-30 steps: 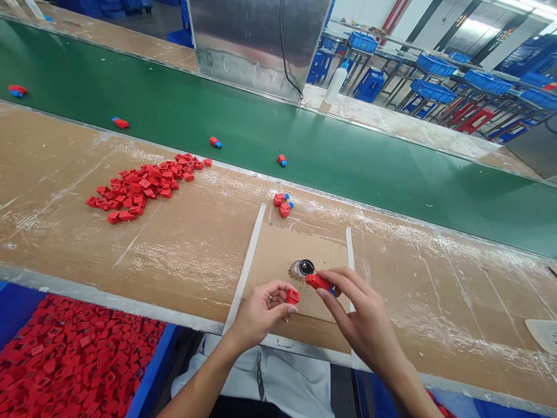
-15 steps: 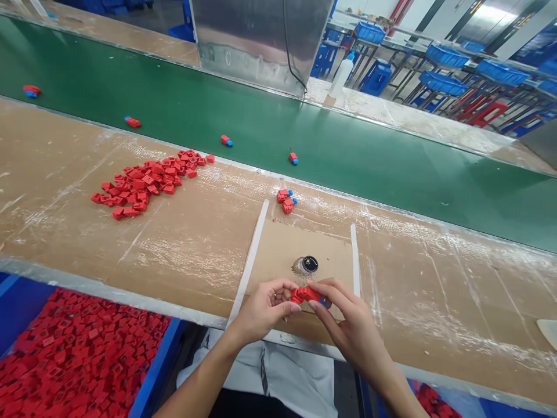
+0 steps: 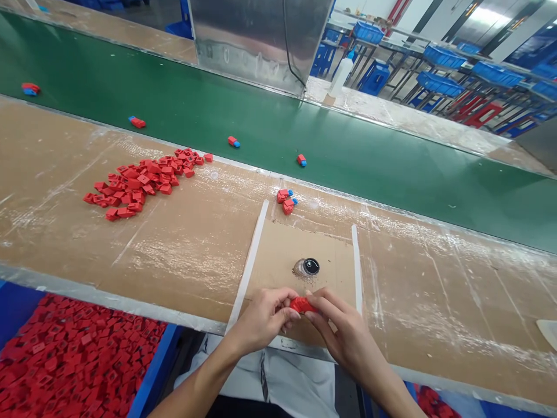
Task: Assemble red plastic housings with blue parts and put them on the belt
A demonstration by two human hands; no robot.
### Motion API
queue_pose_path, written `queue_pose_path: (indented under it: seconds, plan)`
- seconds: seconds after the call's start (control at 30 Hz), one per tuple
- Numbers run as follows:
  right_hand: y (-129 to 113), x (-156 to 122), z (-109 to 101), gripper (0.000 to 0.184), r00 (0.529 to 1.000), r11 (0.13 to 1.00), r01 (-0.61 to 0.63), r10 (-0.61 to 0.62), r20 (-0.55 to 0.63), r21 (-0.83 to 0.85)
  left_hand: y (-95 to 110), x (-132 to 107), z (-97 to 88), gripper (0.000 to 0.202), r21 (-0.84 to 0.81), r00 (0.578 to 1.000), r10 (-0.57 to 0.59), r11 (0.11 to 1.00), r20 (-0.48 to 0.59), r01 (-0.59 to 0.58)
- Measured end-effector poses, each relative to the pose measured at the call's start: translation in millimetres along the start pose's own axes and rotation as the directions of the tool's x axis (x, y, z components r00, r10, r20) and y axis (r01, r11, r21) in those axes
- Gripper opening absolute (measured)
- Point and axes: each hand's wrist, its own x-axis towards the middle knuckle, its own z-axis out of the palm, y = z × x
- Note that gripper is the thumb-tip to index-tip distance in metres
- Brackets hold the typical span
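My left hand [image 3: 263, 316] and my right hand [image 3: 343, 331] meet near the bench's front edge, both pinching one small red plastic part [image 3: 301, 304] between their fingertips. Most of the part is hidden by my fingers. Just beyond them a small round black-topped object [image 3: 307, 267] stands on a cardboard pad [image 3: 282, 249]. A few red and blue pieces [image 3: 285, 201] lie at the pad's far edge. A heap of red plastic parts [image 3: 139, 183] lies on the bench to the left.
A green conveyor belt [image 3: 391, 162] runs behind the bench with single red-and-blue pieces [image 3: 301, 159] on it. A blue bin of red parts [image 3: 65, 360] sits at lower left. A metal housing [image 3: 256, 40] stands behind the belt, with blue crates on racks at far right.
My hands came together: the left held a small red piece and the right a red-and-blue one, apart a second ago; now both are pressed into one between my fingertips, slightly lower.
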Motion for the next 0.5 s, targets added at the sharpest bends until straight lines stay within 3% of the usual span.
queue_pose_path:
  seconds: [0.13,0.37,0.43,0.5]
  plan:
    - [0.3,-1.0,-0.5,0.016,1.000,1.000,-0.010,0.011,0.029,-0.016,-0.4,-0.4,-0.8,0.014,0.026,1.000,0.014,1.000,0.001,-0.014]
    - [3.1,-3.5,3.2,0.018,0.995,0.996,-0.085,0.087,-0.050,0.031,-0.4,4.7,3.6,0.020,-0.022,1.000,-0.016,1.000,-0.017,0.016]
    - [5.2,-14.5,-7.2,0.020,0.988,0.994,-0.107,0.110,-0.113,0.026,3.4,2.9,-0.2,0.035,-0.043,0.997,-0.078,0.996,0.029,0.079]
    - [9.7,-32.3,-25.9,0.024,0.956,0.991,-0.135,0.125,-0.265,-0.021,7.5,-4.9,-14.2,0.059,-0.055,0.994,-0.101,0.993,0.029,0.103]
